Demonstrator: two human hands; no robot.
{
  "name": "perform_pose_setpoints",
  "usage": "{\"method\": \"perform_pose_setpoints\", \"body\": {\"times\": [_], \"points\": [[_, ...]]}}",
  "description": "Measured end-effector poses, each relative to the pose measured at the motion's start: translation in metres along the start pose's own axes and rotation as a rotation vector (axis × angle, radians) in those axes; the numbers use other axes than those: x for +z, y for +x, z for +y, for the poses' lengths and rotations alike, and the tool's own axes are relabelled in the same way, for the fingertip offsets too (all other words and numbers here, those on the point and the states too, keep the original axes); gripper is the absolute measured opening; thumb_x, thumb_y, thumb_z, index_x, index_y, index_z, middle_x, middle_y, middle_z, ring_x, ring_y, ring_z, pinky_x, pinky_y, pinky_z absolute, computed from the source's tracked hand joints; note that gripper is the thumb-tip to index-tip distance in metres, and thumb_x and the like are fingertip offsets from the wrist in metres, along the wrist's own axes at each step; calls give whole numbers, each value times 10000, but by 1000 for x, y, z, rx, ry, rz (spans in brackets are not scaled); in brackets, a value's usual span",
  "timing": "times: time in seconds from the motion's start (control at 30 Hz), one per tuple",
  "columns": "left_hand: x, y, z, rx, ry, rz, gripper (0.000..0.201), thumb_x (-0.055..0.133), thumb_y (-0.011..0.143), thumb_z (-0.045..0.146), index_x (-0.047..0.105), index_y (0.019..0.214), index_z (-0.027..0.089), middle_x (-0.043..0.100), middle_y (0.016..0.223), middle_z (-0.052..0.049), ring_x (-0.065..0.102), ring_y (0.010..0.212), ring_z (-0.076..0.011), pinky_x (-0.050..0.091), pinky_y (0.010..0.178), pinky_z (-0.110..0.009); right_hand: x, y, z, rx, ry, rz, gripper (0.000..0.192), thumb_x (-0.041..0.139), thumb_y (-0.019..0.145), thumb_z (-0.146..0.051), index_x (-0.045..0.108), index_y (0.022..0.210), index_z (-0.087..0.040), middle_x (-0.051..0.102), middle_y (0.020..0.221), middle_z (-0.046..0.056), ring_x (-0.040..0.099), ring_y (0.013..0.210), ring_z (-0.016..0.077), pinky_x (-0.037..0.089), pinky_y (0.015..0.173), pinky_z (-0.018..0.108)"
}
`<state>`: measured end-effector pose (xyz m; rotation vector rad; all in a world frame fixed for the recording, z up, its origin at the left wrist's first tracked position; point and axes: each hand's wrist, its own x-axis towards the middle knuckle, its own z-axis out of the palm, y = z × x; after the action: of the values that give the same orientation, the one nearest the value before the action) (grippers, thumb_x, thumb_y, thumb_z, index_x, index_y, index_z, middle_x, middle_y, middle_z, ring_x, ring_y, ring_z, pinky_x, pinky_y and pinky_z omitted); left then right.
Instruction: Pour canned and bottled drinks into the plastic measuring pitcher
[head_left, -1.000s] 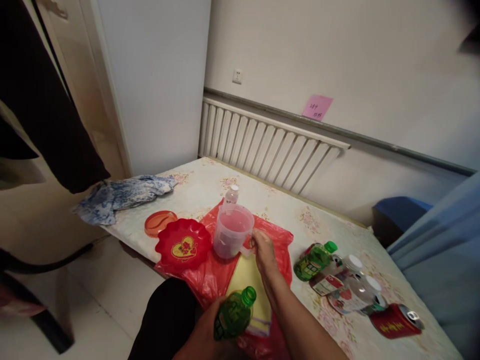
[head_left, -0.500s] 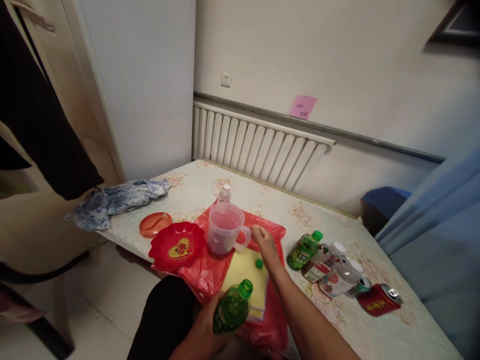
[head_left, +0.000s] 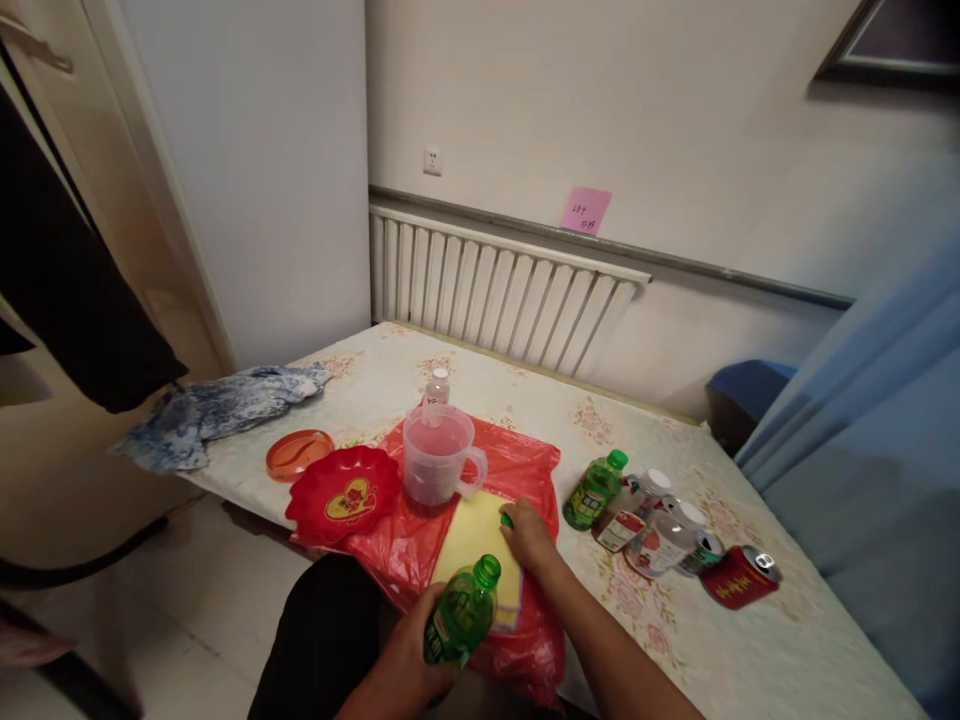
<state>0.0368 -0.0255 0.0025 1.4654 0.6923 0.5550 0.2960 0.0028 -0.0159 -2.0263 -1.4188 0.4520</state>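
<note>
My left hand (head_left: 416, 640) is wrapped round a green plastic bottle (head_left: 459, 618), which is uncapped and tilted, near the table's front edge. Over the yellow paper pad (head_left: 472, 540), my right hand (head_left: 528, 532) has its fingers closed on a green bottle cap (head_left: 506, 520), of which only a little shows. A clear plastic measuring jug (head_left: 437, 460) with a handle stands just beyond the pad, on a red plastic bag (head_left: 517, 450). To its left lies a red scalloped plate (head_left: 307, 500) with a yellow heart.
A capped green bottle (head_left: 596, 490), clear bottles (head_left: 660, 540) and a red can (head_left: 739, 577) lie on the right of the table. Behind the jug stands a small clear bottle (head_left: 436, 388). An orange lid (head_left: 298, 453) and a blue patterned cloth (head_left: 225, 410) are at left.
My right hand has come down and towards me from beside the jug handle, and its fingers have closed on the green cap. My left hand still holds the bottle. The view has shifted slightly.
</note>
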Motion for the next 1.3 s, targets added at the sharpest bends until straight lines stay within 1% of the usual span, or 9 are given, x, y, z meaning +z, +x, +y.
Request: {"method": "perform_pose_setpoints", "body": {"times": [0.13,0.27,0.43,0.57,0.77,0.97,1.17,1.23,1.3], "points": [[1,2,3,19,25,4,668,598,552,47,507,1196,199,664,1106,-27,600,999,-247,467,844,-313,-15,0,-7,-5,116,-16,222,570,694,-103,674,874,-181,619,811,28,585,822,200,448,789,309],[6,5,2,13,23,-10,696,588,561,41,491,1228,215,661,1123,-12,592,1029,-246,465,854,-315,-52,-21,-27,-45,287,-133,286,555,750,-198,654,1018,-179,541,623,-44,548,593,152,459,602,266],[19,10,11,63,17,-67,658,637,596,73,504,1228,196,641,1187,-41,563,1100,-260,434,933,-331,-107,-64,-67,-233,461,-246,222,683,728,-266,710,944,-220,582,799,-16,495,659,122,413,616,235],[27,9,20,72,63,-105,626,659,617,98,512,1220,181,660,1132,-40,575,1067,-257,444,918,-326,-131,-85,-89,-348,373,-306,173,677,783,-248,731,947,-235,593,852,8,490,694,135,394,637,244],[31,4,32,106,88,-164,626,659,638,126,527,1247,193,661,1141,-28,572,1076,-256,435,944,-324,-140,-97,-91,-417,233,-277,241,653,804,-168,727,1011,-268,624,897,22,525,718,151,421,667,263],[35,2,39,97,141,-180,655,619,607,75,543,1246,194,664,1133,-24,581,1055,-256,435,938,-329,-145,-103,-87,-394,182,-266,247,673,775,-121,734,972,-257,625,871,16,537,719,153,414,674,264],[42,2,38,167,179,-169,570,613,620,82,569,1177,196,676,1002,-1,592,979,-233,451,886,-303,-141,-110,-83,-322,120,-194,45,705,787,-227,697,822,-201,522,652,-41,453,583,115,314,547,226],[43,1,39,161,180,-167,558,609,612,74,571,1155,197,674,1029,-5,593,981,-231,452,876,-294,-140,-113,-81,-311,120,-138,128,680,815,-292,663,745,-187,481,595,-52,415,552,107,275,524,228],[44,2,42,157,171,-165,564,614,608,74,566,1156,199,671,1072,-10,589,1010,-238,444,894,-295,-140,-115,-76,-290,173,-84,143,646,840,-327,669,805,-190,480,593,-54,417,556,109,290,537,232]]}}
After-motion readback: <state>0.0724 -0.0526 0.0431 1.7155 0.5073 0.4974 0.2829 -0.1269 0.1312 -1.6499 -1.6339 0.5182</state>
